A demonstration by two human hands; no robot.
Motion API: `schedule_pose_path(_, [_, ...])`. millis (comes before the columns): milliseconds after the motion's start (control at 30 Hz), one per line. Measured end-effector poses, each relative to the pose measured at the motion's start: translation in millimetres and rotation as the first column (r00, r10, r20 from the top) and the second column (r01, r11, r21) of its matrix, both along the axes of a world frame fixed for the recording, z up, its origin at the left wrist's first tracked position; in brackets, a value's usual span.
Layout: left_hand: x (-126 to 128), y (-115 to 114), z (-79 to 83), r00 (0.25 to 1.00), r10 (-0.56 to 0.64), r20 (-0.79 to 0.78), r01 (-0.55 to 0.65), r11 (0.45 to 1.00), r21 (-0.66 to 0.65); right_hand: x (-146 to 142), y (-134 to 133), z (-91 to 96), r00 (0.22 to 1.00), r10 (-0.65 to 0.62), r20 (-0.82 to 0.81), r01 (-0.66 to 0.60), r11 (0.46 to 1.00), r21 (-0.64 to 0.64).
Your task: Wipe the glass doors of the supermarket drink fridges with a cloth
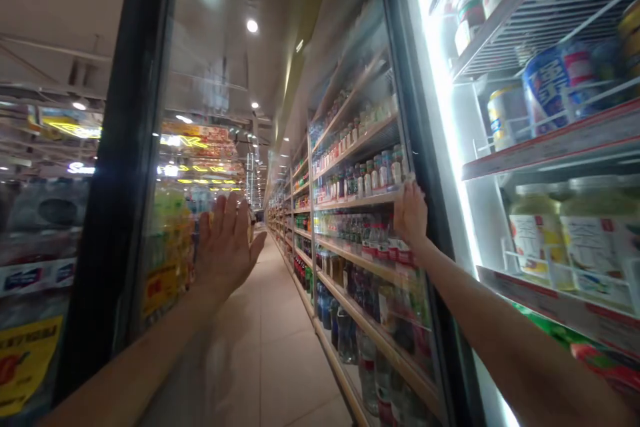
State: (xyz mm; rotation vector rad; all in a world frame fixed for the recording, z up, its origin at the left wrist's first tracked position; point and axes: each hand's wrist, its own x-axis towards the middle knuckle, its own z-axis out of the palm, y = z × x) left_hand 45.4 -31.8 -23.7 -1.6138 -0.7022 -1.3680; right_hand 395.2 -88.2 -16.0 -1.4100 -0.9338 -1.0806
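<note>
My left hand (pixel 227 243) is open, with fingers stretched and the palm flat against the pane of a swung-out glass door (pixel 200 80) in a dark frame (pixel 113 180). My right hand (pixel 411 213) reaches up to the dark edge (pixel 425 147) of a second glass door (pixel 360 113). Its fingers curl over that edge at about shoulder height. To the right of that door stands a lit fridge, with pale jars (pixel 535 227) and a blue can (pixel 547 87) on wire shelves (pixel 550 143).
A long supermarket aisle with a tiled floor (pixel 270 347) runs straight ahead between the two doors. Shelves of bottles (pixel 350 267) line its right side and show through the glass. Yellow price posters (pixel 25 360) hang at the lower left.
</note>
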Motion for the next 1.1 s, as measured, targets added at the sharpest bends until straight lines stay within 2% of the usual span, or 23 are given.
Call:
schedule_pose_path(33, [0.1, 0.3, 0.1, 1.0, 0.003, 0.003, -0.003, 1.0, 0.003, -2.0, 0.0, 1.3, 1.0, -0.003, -0.03, 0.004, 1.0, 0.012])
schedule_pose_path(100, [-0.1, 1.0, 0.4, 1.0, 0.008, 0.005, -0.009, 1.0, 0.008, -19.4, 3.1, 1.5, 0.993, 0.031, 0.113, -0.028, 0.999, -0.026])
schedule_pose_path(167, [-0.5, 1.1, 0.4, 1.0, 0.02, 0.007, -0.02, 1.0, 0.006, -39.6, 7.0, -2.0, 0.904, 0.12, 0.411, -0.063, 0.987, -0.15])
schedule_pose_path(233, [-0.4, 0.3, -0.2, 0.999, 0.031, 0.012, -0.031, 1.0, 0.007, -43.7, 7.7, -7.4, 0.798, 0.193, 0.571, -0.057, 0.967, -0.247])
schedule_pose_path(267, [-0.2, -0.1, -0.8, 0.999, 0.033, 0.014, -0.034, 0.999, 0.008, -38.0, 6.8, -10.2, 0.811, 0.188, 0.554, -0.059, 0.968, -0.242])
schedule_pose_path(300, [0.1, -0.5, -1.3, 0.999, 0.034, 0.015, -0.034, 0.999, 0.011, -28.9, 5.5, -12.7, 0.868, 0.153, 0.472, -0.066, 0.979, -0.195])
schedule_pose_path(367, [0.5, -0.3, -1.9, 0.999, 0.029, 0.018, -0.03, 0.999, 0.016, -11.2, 3.9, -17.7, 0.98, 0.061, 0.188, -0.055, 0.998, -0.036])
schedule_pose_path(433, [0.1, 0.9, -1.3, 0.999, 0.028, 0.017, -0.028, 0.999, 0.019, -10.6, 5.5, -24.3, 1.0, 0.024, 0.017, -0.025, 0.998, 0.052])
schedule_pose_path(467, [-0.3, 1.6, -0.8, 0.999, 0.031, 0.017, -0.031, 0.999, 0.021, -18.7, 7.4, -28.8, 0.999, 0.024, 0.031, -0.026, 0.998, 0.053])
schedule_pose_path(533, [-0.4, 2.2, -1.2, 0.999, 0.04, 0.018, -0.041, 0.999, 0.027, -44.0, 12.4, -39.2, 0.97, 0.062, 0.235, -0.059, 0.998, -0.021])
schedule_pose_path(600, [2.5, 0.7, -5.9, 0.999, 0.051, 0.013, -0.052, 0.998, 0.04, -64.1, 16.1, -47.6, 0.875, 0.125, 0.467, -0.076, 0.99, -0.122])
schedule_pose_path(633, [5.6, -0.9, -10.5, 0.998, 0.056, -0.006, -0.055, 0.997, 0.055, -67.2, 16.8, -49.7, 0.846, 0.138, 0.514, -0.075, 0.987, -0.142])
schedule_pose_path(667, [9.7, -2.9, -16.5, 0.997, 0.06, -0.046, -0.057, 0.996, 0.071, -65.7, 16.7, -50.1, 0.857, 0.128, 0.5, -0.074, 0.989, -0.127])
schedule_pose_path(700, [14.6, -5.1, -23.5, 0.993, 0.063, -0.103, -0.055, 0.995, 0.082, -60.9, 16.2, -49.2, 0.9, 0.097, 0.425, -0.07, 0.995, -0.077])
schedule_pose_path(767, [24.7, -9.0, -37.7, 0.975, 0.065, -0.211, -0.047, 0.995, 0.092, -52.1, 15.1, -46.1, 0.984, 0.03, 0.176, -0.041, 0.998, 0.058])
schedule_pose_path(800, [28.9, -10.4, -43.6, 0.967, 0.066, -0.247, -0.044, 0.995, 0.093, -52.7, 15.0, -45.7, 0.996, 0.016, 0.086, -0.025, 0.995, 0.102])
schedule_pose_path(833, [31.9, -11.2, -48.1, 0.962, 0.069, -0.263, -0.046, 0.995, 0.093, -58.3, 15.2, -47.1, 0.998, 0.016, 0.063, -0.023, 0.993, 0.114])
schedule_pose_path(900, [34.4, -11.5, -52.6, 0.96, 0.082, -0.268, -0.057, 0.993, 0.1, -80.4, 16.8, -55.2, 0.966, 0.061, 0.249, -0.072, 0.997, 0.034])
schedule_pose_path(967, [34.0, -11.0, -52.5, 0.959, 0.093, -0.268, -0.067, 0.992, 0.104, -101.0, 18.2, -65.8, 0.842, 0.149, 0.519, -0.111, 0.988, -0.103])
schedule_pose_path(1000, [33.7, -10.9, -51.8, 0.96, 0.094, -0.265, -0.068, 0.992, 0.105, -104.1, 18.0, -69.8, 0.793, 0.178, 0.582, -0.111, 0.983, -0.15])
schedule_pose_path(1033, [33.7, -11.1, -51.2, 0.962, 0.092, -0.259, -0.067, 0.992, 0.102, -100.8, 17.1, -72.2, 0.792, 0.184, 0.582, -0.106, 0.981, -0.165])
schedule_pose_path(1067, [34.2, -11.5, -50.9, 0.964, 0.085, -0.252, -0.062, 0.993, 0.098, -91.5, 15.6, -73.0, 0.842, 0.163, 0.515, -0.101, 0.984, -0.146])
schedule_pose_path(1100, [35.0, -11.9, -51.1, 0.967, 0.077, -0.243, -0.057, 0.994, 0.088, -78.5, 13.6, -72.7, 0.917, 0.121, 0.38, -0.093, 0.991, -0.093])
